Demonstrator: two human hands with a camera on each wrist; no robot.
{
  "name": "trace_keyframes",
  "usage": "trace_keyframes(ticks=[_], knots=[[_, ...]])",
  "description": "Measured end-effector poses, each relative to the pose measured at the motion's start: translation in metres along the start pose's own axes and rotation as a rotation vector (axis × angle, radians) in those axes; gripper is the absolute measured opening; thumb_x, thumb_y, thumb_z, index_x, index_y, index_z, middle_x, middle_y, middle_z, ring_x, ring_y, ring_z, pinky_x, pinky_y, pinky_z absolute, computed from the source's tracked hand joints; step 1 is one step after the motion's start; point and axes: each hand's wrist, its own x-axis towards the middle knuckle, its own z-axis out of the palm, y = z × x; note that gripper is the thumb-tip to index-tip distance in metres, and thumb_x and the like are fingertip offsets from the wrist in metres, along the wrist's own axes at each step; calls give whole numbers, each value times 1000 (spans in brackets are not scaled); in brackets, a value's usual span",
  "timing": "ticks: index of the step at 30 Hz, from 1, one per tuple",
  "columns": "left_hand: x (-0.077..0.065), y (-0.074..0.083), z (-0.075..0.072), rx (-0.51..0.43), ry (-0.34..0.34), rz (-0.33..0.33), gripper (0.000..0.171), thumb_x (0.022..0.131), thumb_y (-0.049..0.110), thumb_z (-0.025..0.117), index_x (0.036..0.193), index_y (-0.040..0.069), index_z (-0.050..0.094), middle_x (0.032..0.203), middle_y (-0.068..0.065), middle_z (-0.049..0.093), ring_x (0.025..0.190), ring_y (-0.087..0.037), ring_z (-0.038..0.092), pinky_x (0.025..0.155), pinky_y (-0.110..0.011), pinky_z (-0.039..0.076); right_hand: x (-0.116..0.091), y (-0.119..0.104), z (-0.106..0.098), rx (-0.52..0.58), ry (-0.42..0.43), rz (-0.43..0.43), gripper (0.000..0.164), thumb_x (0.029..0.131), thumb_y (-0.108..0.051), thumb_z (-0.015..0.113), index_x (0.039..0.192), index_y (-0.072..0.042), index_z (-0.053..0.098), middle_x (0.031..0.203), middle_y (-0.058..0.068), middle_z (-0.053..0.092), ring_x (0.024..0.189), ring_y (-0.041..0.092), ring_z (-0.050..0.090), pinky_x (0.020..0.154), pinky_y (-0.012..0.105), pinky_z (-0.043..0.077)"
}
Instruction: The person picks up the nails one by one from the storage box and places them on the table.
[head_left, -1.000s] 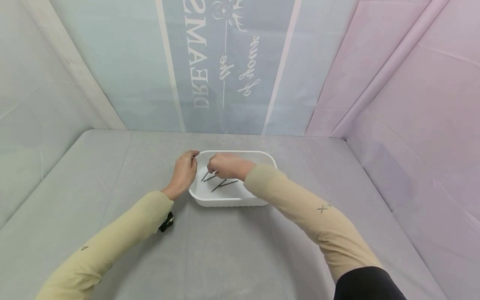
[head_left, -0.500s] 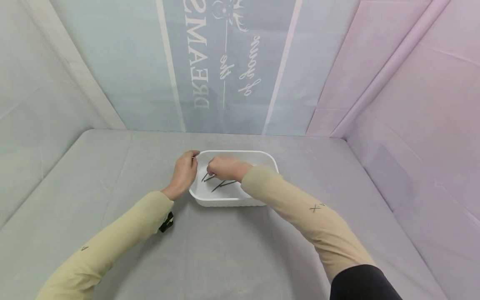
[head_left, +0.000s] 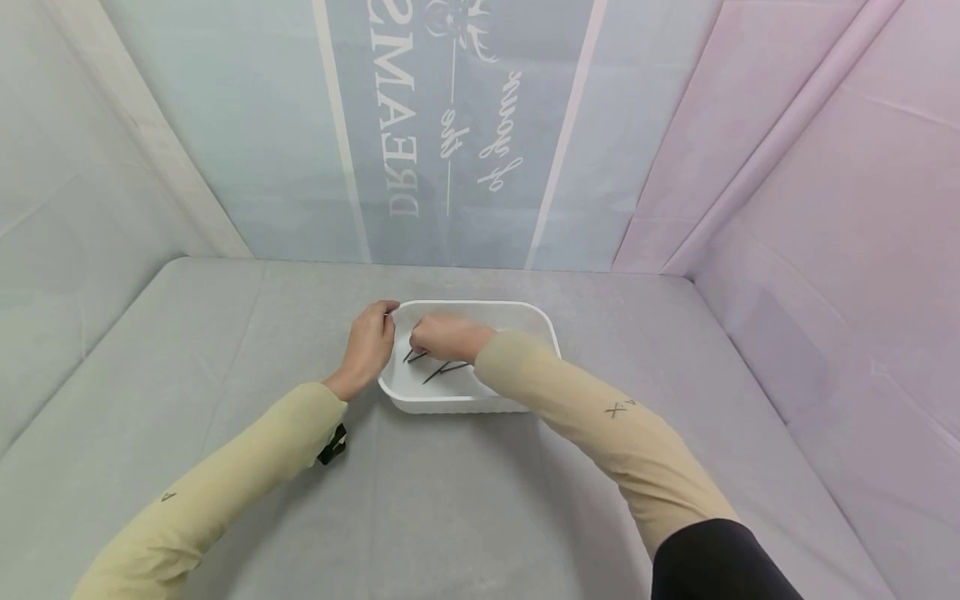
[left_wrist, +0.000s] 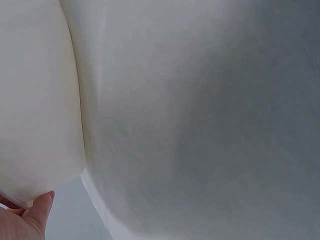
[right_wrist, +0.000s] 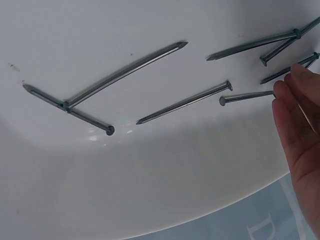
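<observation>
A white plastic tray (head_left: 450, 406) stands on the grey surface, with several dark metal nails (head_left: 436, 372) lying on its floor. My left hand (head_left: 369, 343) grips the tray's left rim; in the left wrist view its fingers pinch that edge low in the corner. My right hand (head_left: 450, 336) is inside the tray with fingers curled. In the right wrist view, its fingertips pinch the end of one nail (right_wrist: 247, 97), whose flat head points away from them. Loose nails (right_wrist: 185, 102) lie close by, some crossing each other.
The grey padded surface (head_left: 450, 500) extends around the tray. Fabric walls rise on the left, right and back; the back one (head_left: 465, 167) carries printed lettering. A small black object (head_left: 332, 445) shows beside the left sleeve.
My right hand has shifted slightly left inside the tray, its forearm moving along with it. The left hand and the tray have stayed in place.
</observation>
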Motion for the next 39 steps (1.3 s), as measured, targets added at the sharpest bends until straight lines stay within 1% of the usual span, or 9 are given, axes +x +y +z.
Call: trace_keyframes(ticks=[2,5,11,15,18,19,25,31,39], knots=[[0,0,0,-1,-1,2,31,94,1,35,120,-8,51,115,-24,54,105,-33,53,85,-41,47,2,0,1,-11,7,-8,16,85,1,57,88,-9,69,82,0,64,68,12,51,66,22,45],[0,1,0,-1,-5,3,31,95,1,35,121,-8,50,115,-24,54,105,-33,53,85,-41,47,4,1,4,-22,20,-11,16,84,2,57,84,-9,69,77,-1,62,64,10,45,62,21,43],[1,1,1,-3,-5,-3,32,95,2,34,121,-7,50,115,-24,54,105,-33,53,85,-41,46,5,3,6,-48,30,-19,14,83,0,59,82,-10,68,75,-2,62,64,11,47,62,22,45],[1,0,1,0,-7,-2,31,95,2,35,121,-7,50,115,-23,54,105,-33,53,84,-41,47,6,4,8,-50,12,-11,13,84,-1,59,78,-11,63,70,-3,55,62,10,43,59,20,40],[0,0,1,5,-13,-7,31,96,2,35,122,-7,50,115,-23,54,105,-32,53,84,-41,47,7,3,9,-42,-20,11,15,84,0,60,75,-12,58,67,-4,49,61,10,39,56,20,35],[0,1,1,4,-15,-10,31,96,3,35,122,-7,50,116,-23,54,105,-32,53,85,-41,47,7,3,9,-36,-34,20,15,83,0,60,75,-12,58,67,-4,49,60,10,39,56,20,35],[0,0,2,6,-20,-16,32,96,3,34,122,-6,49,117,-22,53,108,-32,52,88,-41,46,8,2,9,-43,-88,43,12,83,-2,61,77,-12,58,70,-3,54,61,11,41,56,21,37],[0,0,1,5,-21,-21,32,96,2,34,122,-6,49,117,-22,53,108,-32,52,88,-41,46,5,2,6,-33,-96,55,9,84,-1,61,85,-10,61,77,-1,57,66,12,46,62,22,43],[0,-2,2,11,-18,-20,32,96,2,34,122,-6,49,117,-22,53,108,-32,51,89,-41,45,0,6,-1,-22,-99,81,18,80,2,61,93,-10,61,88,0,60,79,13,53,71,23,46]])
